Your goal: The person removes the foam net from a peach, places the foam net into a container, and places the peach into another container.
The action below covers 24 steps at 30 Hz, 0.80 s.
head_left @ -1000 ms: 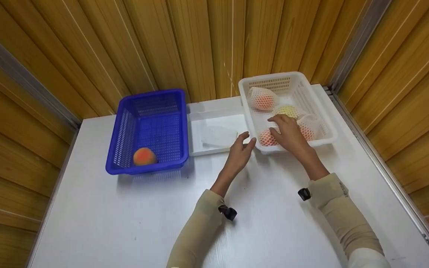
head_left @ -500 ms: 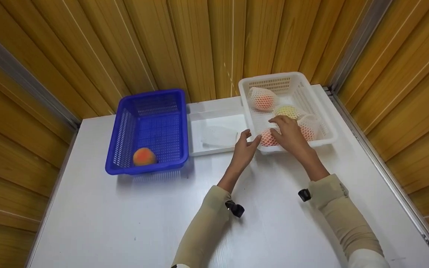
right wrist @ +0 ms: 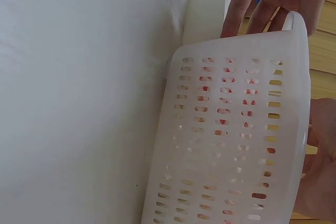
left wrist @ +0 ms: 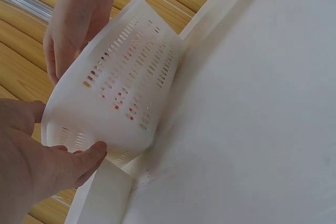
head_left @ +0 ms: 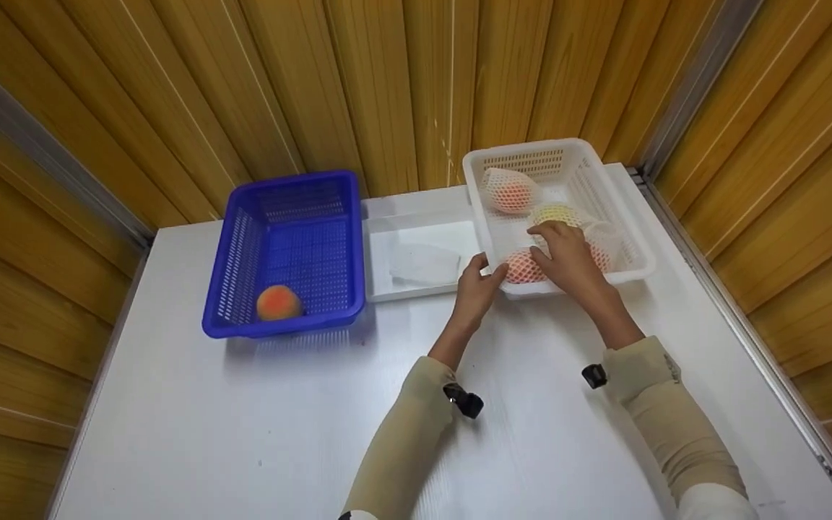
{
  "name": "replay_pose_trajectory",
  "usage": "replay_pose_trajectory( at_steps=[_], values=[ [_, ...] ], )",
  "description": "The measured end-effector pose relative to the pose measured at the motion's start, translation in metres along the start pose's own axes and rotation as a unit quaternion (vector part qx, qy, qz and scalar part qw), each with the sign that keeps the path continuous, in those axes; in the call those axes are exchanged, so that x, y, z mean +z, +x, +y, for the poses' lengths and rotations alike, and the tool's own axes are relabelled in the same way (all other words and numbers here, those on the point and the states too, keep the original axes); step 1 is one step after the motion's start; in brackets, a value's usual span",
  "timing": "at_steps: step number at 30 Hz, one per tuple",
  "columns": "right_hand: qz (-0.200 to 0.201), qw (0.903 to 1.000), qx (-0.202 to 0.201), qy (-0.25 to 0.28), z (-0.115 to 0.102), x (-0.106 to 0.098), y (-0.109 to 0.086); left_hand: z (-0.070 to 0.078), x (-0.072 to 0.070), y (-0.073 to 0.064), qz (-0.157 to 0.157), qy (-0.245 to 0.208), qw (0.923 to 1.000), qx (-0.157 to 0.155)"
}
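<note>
My left hand (head_left: 475, 292) is at the front left corner of a white plastic basket (head_left: 490, 217). In the left wrist view its fingers (left wrist: 86, 163) lie outside the wall, with the thumb over the rim. My right hand (head_left: 571, 267) reaches down into the basket with thumb and forefinger apart. Its thumb is close by a fruit in a pink-and-white foam net (head_left: 523, 267); whether they touch I cannot tell. A yellow-netted fruit (head_left: 555, 213) lies just beyond the forefinger. Another netted fruit (head_left: 604, 253) is partly hidden by the hand. One more netted fruit (head_left: 511, 193) lies further back.
A blue basket (head_left: 215, 267) stands on the left, holding a bare peach (head_left: 279, 303). Between the baskets is a shallow white tray (head_left: 416, 295) with a white foam piece (head_left: 423, 263) in it. Wood-patterned walls (head_left: 416, 94) enclose the white table (head_left: 279, 426).
The left hand has moved right and now takes the white basket's corner. My right hand shifts only slightly to the right. The netted fruit at the front has shifted a little right.
</note>
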State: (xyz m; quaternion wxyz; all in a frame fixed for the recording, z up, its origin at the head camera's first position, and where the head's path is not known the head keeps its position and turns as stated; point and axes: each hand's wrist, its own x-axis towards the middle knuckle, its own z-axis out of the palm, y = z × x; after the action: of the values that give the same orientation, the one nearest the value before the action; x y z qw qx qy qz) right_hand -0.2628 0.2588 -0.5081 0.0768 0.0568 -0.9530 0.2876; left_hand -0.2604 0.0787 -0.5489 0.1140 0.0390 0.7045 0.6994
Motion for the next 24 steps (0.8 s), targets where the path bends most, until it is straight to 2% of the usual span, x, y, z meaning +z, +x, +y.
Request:
replay_pose_trajectory(
  at_steps=[6,17,24],
  values=[
    [-0.013,0.9995,0.014,-0.024,0.0014,-0.0028,0.0,0.0028,-0.0012,0.0013,0.002,-0.002,0.9999,-0.012],
    [-0.032,0.9989,0.025,-0.023,0.0054,-0.0029,-0.0005,0.002,-0.0032,0.0013,0.0,0.0,0.9999,-0.012],
    [-0.035,0.9987,0.025,-0.025,0.0074,-0.0028,-0.0003,0.0022,-0.0026,0.003,-0.001,0.013,0.9996,-0.027]
  ],
)
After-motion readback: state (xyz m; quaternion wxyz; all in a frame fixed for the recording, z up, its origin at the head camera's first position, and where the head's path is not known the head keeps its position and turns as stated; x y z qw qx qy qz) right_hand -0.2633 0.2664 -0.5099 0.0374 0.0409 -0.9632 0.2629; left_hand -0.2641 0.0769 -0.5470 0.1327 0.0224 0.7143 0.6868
